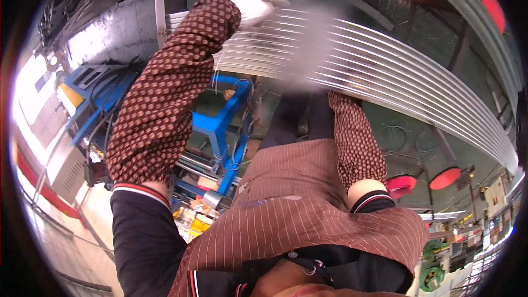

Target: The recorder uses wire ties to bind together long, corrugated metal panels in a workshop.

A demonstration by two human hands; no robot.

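Observation:
A bundle of long, narrow, shiny metal strips lies across in front of me, running from the left to the far right. At the bundle's far edge is my left hand, in a white glove. Its fingers are drawn together, the forefinger reaching rightward; what they close on, if anything, cannot be made out. My right forearm, in a patterned sleeve, reaches up to the strips' near edge. Beyond that point the right hand is hidden. A grey blur covers the middle of the strips, just right of my left hand.
A blue metal frame with cables and rods stands below the strips at left. Two round red stool tops are at the lower right. An upright metal post rises at the strips' left end. Grey curved lengths run along the far right.

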